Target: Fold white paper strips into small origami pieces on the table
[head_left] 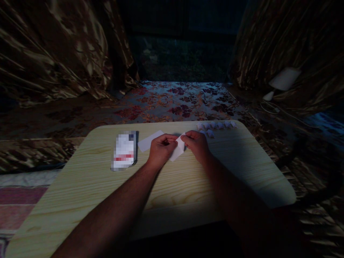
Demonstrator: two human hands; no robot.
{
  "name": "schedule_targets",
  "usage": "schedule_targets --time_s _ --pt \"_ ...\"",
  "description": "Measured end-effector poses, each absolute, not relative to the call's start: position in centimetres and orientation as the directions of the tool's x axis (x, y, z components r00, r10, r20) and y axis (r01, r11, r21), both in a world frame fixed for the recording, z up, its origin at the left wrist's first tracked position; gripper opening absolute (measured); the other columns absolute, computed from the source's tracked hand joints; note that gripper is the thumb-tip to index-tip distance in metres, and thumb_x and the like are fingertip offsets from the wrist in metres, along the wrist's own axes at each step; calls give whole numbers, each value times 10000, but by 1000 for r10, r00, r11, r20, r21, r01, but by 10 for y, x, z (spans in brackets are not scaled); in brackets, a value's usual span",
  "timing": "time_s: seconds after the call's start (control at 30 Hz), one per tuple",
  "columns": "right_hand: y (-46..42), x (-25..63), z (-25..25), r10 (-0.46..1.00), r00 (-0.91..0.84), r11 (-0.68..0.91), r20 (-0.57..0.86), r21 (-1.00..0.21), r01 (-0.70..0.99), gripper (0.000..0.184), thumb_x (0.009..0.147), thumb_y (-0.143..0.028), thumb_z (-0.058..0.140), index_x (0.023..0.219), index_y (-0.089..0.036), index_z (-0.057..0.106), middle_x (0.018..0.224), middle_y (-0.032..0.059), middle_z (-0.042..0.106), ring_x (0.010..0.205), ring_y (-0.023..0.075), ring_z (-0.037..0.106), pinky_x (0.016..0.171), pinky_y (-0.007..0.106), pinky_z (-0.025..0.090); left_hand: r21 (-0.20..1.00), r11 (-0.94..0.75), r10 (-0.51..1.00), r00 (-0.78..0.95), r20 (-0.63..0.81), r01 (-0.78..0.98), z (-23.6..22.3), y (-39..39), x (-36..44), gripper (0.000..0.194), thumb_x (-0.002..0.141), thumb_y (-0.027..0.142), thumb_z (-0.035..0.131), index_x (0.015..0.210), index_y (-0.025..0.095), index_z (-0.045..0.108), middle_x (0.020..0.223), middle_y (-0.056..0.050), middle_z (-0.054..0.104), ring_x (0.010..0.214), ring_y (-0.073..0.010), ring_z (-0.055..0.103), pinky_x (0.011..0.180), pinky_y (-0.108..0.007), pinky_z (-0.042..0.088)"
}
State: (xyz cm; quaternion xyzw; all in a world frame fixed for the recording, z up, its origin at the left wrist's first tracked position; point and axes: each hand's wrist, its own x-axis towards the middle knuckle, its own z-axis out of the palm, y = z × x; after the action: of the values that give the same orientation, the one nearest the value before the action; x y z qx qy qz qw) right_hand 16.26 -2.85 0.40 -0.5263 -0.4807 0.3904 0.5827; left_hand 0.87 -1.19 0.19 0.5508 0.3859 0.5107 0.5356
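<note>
My left hand (pixel 160 148) and my right hand (pixel 196 144) meet over the middle of a pale wooden table (pixel 94 193). Both pinch a small white slip of paper (pixel 179 149), which is partly folded and held just above the tabletop. A second white paper strip (pixel 149 141) lies flat just left of my left hand. A row of several small folded paper pieces (pixel 216 125) sits along the table's far edge, right of my right hand.
A phone (pixel 124 150) lies face up on the table left of the hands. A floral patterned rug (pixel 177 104) covers the floor beyond. Shiny brown curtains (pixel 53 50) hang at both sides. A white charger and cable (pixel 270 100) lie at the far right.
</note>
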Motion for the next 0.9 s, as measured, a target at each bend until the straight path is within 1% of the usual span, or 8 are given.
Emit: schedule_targets --time_s 0.3,0.6,0.77,0.9 --pt "-30 162 7 960 244 123 136 -990 69 192 715 -366 696 666 -186 650 534 -42 571 486 104 476 478 235 352 984 -135 973 169 154 -119 2 -12 9 190 659 214 796 839 162 762 700 -6 711 574 -96 587 549 -210 449" --pt "-30 165 8 954 252 155 163 -987 51 235 755 -404 673 655 -193 642 512 -43 548 478 106 470 493 242 365 985 -129 971 188 148 -114 0 -11 8 193 675 225 794 851 151 760 725 -17 723 590 -99 600 565 -212 453" --pt "-29 165 6 948 263 176 180 -984 36 219 750 -385 683 647 -195 642 509 -46 543 473 103 450 487 243 347 984 -130 971 185 150 -120 1 -11 9 188 666 222 795 838 155 758 712 -12 720 581 -102 601 561 -215 456" --pt "-29 165 7 944 290 159 159 -987 25 194 742 -376 682 674 -196 658 515 -48 551 471 104 453 487 245 346 986 -121 973 184 140 -110 1 -11 9 184 662 219 793 831 156 758 710 -14 719 574 -103 600 552 -217 454"
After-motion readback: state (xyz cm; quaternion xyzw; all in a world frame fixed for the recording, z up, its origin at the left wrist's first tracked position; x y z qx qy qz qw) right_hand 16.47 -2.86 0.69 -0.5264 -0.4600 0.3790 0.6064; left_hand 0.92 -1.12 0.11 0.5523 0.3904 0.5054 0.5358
